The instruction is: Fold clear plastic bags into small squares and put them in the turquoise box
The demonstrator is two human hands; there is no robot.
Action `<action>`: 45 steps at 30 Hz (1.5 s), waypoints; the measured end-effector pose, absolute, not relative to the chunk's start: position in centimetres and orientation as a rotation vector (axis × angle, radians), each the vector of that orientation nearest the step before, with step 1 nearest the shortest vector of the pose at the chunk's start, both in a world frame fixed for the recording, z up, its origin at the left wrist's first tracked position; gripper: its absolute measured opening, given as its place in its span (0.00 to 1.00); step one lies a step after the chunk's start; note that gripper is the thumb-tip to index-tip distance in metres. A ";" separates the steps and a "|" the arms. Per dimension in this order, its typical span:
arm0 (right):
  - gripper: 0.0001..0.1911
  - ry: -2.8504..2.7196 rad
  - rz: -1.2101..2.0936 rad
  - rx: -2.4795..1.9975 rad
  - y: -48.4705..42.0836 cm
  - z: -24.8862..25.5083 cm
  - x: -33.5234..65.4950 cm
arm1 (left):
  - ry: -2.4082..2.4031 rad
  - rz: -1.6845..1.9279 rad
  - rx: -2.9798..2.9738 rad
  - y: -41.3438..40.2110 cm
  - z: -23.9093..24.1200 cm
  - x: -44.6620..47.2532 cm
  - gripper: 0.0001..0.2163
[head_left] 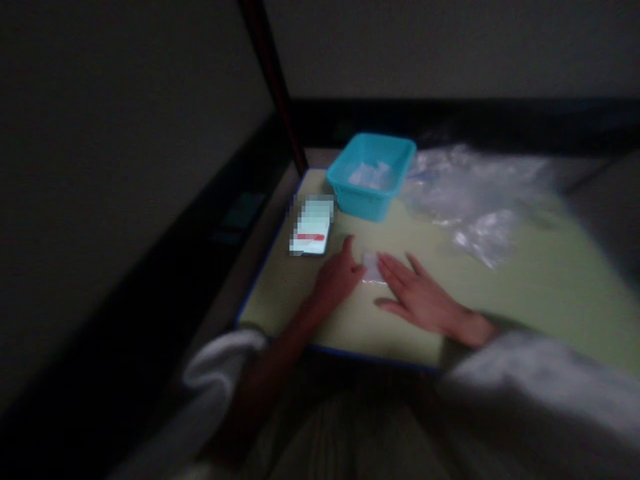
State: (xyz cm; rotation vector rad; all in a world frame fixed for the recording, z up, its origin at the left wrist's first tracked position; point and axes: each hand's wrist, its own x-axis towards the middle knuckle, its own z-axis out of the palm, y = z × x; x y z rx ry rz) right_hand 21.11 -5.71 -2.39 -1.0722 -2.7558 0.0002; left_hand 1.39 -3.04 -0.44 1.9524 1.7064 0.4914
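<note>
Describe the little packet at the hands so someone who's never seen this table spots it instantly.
On the yellow-green tabletop, find the turquoise basket, then look nearer the person, between the left hand and the right hand. The whitish packet lies there, partly under the right fingers. Unlike the crumpled clear plastic farther right, it is small and flat.

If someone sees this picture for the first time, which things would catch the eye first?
Probably the turquoise basket at the back of the table, with whitish pieces inside. Then the glowing phone to its front left and the shiny clear plastic to its right. Nearer, the right hand touches a small whitish packet.
</note>
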 end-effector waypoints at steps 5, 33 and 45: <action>0.40 -2.679 0.010 -1.099 -5.8 -2.1 20.8 | 1.368 0.596 2.508 -5.7 -0.8 1.3 0.22; 0.43 -2.672 0.201 -1.062 -5.6 -2.9 21.6 | 1.227 0.197 2.757 -6.2 -2.2 0.6 0.30; 0.16 -2.654 0.029 -0.834 -3.8 -2.6 23.2 | 1.215 0.416 2.554 -5.7 -2.7 0.2 0.34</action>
